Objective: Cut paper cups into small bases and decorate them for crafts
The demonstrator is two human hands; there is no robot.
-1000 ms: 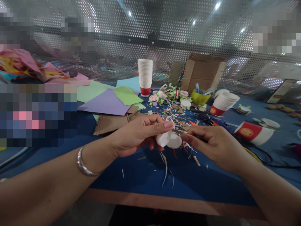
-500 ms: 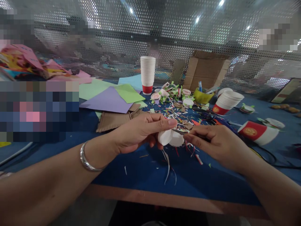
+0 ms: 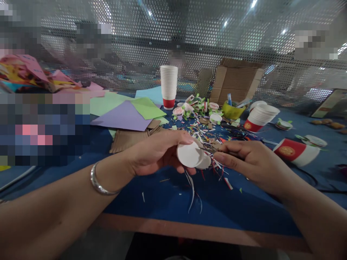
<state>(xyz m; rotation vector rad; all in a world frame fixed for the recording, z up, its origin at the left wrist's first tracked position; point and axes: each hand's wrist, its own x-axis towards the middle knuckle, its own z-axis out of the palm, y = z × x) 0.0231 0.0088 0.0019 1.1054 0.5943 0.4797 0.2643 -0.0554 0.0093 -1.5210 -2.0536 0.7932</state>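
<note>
My left hand (image 3: 159,153) grips a white round cup bottom (image 3: 189,155) with its flat face turned toward me; a thin paper strip (image 3: 192,191) trails down from it. A second white disc (image 3: 204,162) shows just behind it. My right hand (image 3: 244,160) is closed on small scissors (image 3: 210,148), whose blades point left at the disc's edge. Both hands hover over the blue table (image 3: 168,202) near its front edge. A silver bangle (image 3: 97,182) circles my left wrist.
Paper scraps (image 3: 200,131) litter the table middle. A tall stack of cups (image 3: 168,86) stands behind, a tilted stack (image 3: 260,117) and a fallen red cup (image 3: 295,151) at right. Coloured paper sheets (image 3: 124,112), brown card (image 3: 130,139), a cardboard box (image 3: 235,81) and a mesh screen lie beyond.
My left hand has turned the cup bottom so that its flat round face looks toward me. The right hand with the scissors has stayed at its edge.
</note>
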